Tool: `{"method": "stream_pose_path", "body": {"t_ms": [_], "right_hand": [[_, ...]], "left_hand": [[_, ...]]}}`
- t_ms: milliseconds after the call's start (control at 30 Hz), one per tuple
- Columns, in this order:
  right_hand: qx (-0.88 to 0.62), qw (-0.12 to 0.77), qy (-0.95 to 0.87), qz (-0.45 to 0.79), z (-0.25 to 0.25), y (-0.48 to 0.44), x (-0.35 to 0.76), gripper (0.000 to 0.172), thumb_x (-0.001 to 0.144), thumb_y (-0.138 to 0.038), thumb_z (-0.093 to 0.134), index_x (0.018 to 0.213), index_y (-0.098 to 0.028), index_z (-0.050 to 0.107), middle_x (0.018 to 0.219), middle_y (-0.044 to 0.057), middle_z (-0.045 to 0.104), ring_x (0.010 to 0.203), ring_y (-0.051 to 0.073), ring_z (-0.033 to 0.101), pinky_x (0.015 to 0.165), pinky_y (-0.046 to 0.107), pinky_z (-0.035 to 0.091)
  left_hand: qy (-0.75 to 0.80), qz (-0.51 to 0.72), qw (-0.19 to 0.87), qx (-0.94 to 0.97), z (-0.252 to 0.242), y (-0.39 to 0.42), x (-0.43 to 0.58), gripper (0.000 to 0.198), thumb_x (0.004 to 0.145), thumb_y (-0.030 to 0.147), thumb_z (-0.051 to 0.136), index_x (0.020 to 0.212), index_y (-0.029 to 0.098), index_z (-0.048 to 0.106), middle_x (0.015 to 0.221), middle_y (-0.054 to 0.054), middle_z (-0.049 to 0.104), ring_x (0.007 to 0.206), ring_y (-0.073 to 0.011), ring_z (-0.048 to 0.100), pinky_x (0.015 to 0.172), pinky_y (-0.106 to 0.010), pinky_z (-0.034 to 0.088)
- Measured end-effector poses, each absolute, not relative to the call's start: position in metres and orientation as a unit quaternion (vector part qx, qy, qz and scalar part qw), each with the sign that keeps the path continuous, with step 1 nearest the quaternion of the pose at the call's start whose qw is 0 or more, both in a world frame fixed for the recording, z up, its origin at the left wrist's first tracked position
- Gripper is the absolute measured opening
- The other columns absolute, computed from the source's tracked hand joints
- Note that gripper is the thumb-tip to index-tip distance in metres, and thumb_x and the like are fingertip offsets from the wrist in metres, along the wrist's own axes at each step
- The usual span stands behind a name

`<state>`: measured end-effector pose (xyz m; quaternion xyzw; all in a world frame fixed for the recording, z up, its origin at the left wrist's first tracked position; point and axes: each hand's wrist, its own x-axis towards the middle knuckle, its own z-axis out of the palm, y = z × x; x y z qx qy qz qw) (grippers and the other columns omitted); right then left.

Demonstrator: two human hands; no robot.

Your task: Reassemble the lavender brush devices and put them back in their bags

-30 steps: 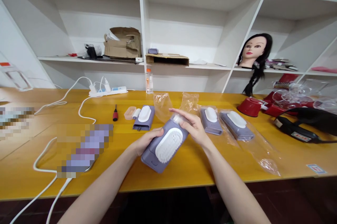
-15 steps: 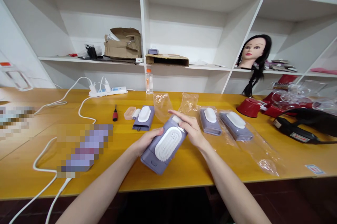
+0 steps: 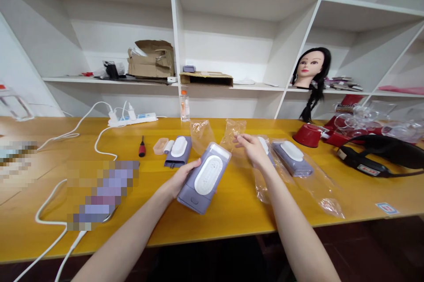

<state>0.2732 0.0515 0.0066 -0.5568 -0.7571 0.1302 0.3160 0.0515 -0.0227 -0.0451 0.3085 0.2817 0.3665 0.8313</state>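
My left hand [image 3: 181, 179] is wrapped round a purple-grey case with a white oval brush [image 3: 208, 175] on its face, held tilted above the table. A white strip shows at the case's far end. My right hand [image 3: 253, 148] is apart from the case, fingers loosely bent and spread, with nothing visible in them. Behind it lie a crumpled clear plastic bag [image 3: 234, 131] and a similar case in clear plastic [image 3: 264, 143], partly hidden by the hand. Another bagged case [image 3: 292, 158] lies to the right. A further case [image 3: 179, 152] stands to the left.
Left on the wooden table are a red-and-black screwdriver [image 3: 142, 147], a small peach-coloured tub [image 3: 160, 145], a power strip [image 3: 133, 119] and white cables. A black headset [image 3: 361, 165] and red appliance parts [image 3: 307, 135] lie right. White shelving [image 3: 228, 30] rises behind.
My right hand has let go of the case's far end and moved right, towards the bagged cases. My left hand keeps hold, and the case is slightly more upright.
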Motion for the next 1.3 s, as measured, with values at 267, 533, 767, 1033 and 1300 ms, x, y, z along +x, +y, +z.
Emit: {"method": "stream_pose_path", "body": {"t_ms": [267,533,767,1033,1300], "right_hand": [[-0.607,0.114,-0.786,-0.013,-0.013,0.062,0.285,0.036,0.065,0.0,0.051,0.095,-0.012,0.067,0.105,0.019,0.064,0.115,0.034,0.048,0.097,0.056,0.024],[-0.612,0.078,-0.782,-0.089,-0.037,0.072,0.277,0.03,0.071,0.001,0.045,0.087,-0.011,0.068,0.09,0.019,0.067,0.104,0.032,0.054,0.099,0.06,0.013],[-0.571,0.185,-0.791,-0.119,-0.025,0.066,0.279,0.02,0.08,-0.012,0.045,0.081,-0.013,0.065,0.085,0.016,0.066,0.088,0.025,0.058,0.077,0.034,0.038],[-0.446,0.296,-0.84,-0.09,-0.021,0.068,0.295,0.018,0.08,-0.012,0.047,0.074,-0.017,0.063,0.07,0.003,0.062,0.065,0.013,0.055,0.064,0.023,0.039],[-0.363,0.409,-0.833,-0.085,-0.014,0.054,0.291,0.018,0.083,-0.017,0.046,0.074,-0.019,0.062,0.068,0.003,0.059,0.063,0.015,0.054,0.063,0.026,0.041]], "left_hand": [[0.252,0.384,0.837,0.297,-0.047,-0.021,0.051,0.058,0.068,0.024,0.052,0.123,0.006,0.048,0.097,-0.015,0.069,0.089,-0.0328,0.065,0.083,-0.046,0.044],[0.344,0.437,0.779,0.289,-0.049,-0.022,0.06,0.043,0.078,0.03,0.056,0.115,0.008,0.056,0.094,-0.014,0.07,0.082,-0.0266,0.067,0.077,-0.036,0.049],[0.349,0.438,0.784,0.269,-0.047,-0.024,0.068,0.041,0.08,0.03,0.054,0.115,0.007,0.055,0.094,-0.015,0.07,0.08,-0.0255,0.067,0.077,-0.036,0.05],[0.345,0.435,0.786,0.272,-0.048,-0.021,0.071,0.04,0.079,0.03,0.055,0.111,0.006,0.058,0.094,-0.015,0.07,0.081,-0.0265,0.067,0.075,-0.036,0.051],[0.351,0.442,0.779,0.272,-0.051,-0.019,0.069,0.039,0.077,0.03,0.057,0.106,0.005,0.06,0.09,-0.016,0.07,0.078,-0.0268,0.068,0.072,-0.036,0.051]]}}
